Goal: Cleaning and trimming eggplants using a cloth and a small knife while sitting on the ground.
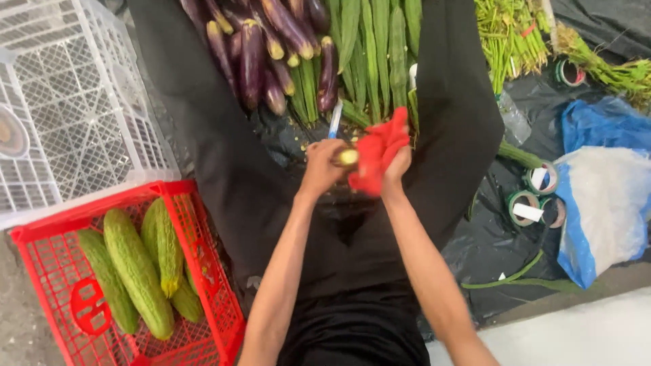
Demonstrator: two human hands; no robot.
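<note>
Over the black sheet, near its front edge by the eggplants, the left hand is closed around a yellowish-green vegetable end while the right hand pinches a red cloth against it, apparently wiping, which seems to call for turning it.

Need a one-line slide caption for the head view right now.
Left hand grips a yellow-tipped vegetable end while right hand presses a crumpled red cloth against it, beside a red plastic crate.

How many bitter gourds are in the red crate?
4 at least: one leftmost, a big one beside it, one right of that, one below. Others may hide beneath in the red crate.
</note>
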